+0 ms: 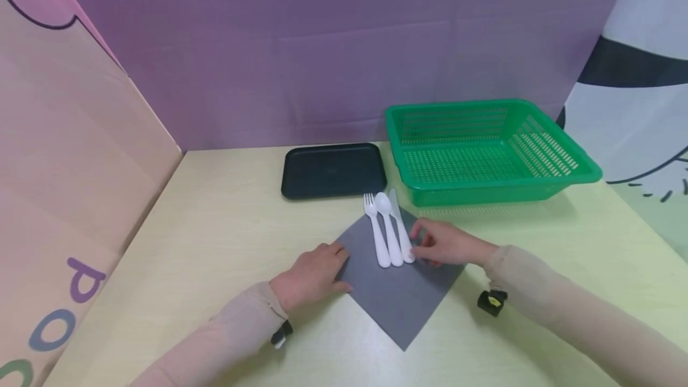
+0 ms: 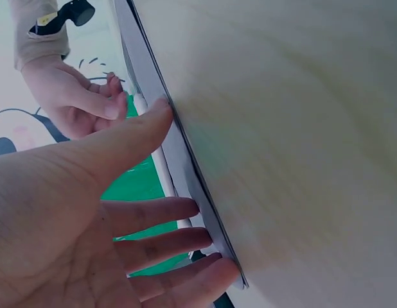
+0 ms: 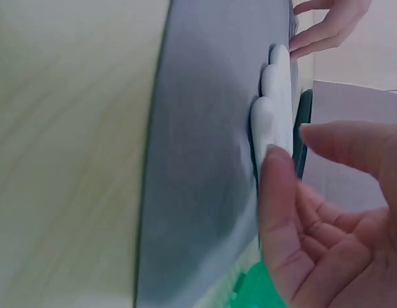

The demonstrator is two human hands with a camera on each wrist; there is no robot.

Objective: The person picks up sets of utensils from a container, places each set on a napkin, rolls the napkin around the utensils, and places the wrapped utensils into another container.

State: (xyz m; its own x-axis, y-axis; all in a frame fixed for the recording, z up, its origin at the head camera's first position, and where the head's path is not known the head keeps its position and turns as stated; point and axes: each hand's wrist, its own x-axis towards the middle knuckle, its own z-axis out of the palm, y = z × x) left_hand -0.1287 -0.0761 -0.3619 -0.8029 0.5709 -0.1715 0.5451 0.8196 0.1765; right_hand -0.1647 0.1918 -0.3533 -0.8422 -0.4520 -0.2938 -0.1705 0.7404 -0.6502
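Observation:
A dark grey square napkin (image 1: 400,306) lies on the table with one corner towards me. Side by side on its upper part are a white plastic fork (image 1: 379,240), spoon (image 1: 391,237) and knife (image 1: 402,232), heads pointing away. At the napkin's left corner rests my left hand (image 1: 314,273), its fingers extended and touching the edge (image 2: 214,218). My right hand (image 1: 443,243) is by the knife's handle. In the right wrist view a fingertip (image 3: 279,157) touches the nearest white handle (image 3: 263,122), while the thumb stands apart from it.
Behind the cutlery lies a black tray (image 1: 333,171), close to the fork and spoon heads. A green plastic basket (image 1: 500,186) with slotted sides stands at the back right. Purple cloth (image 1: 333,64) hangs behind the table (image 1: 226,226), and a printed panel (image 1: 80,166) borders its left side.

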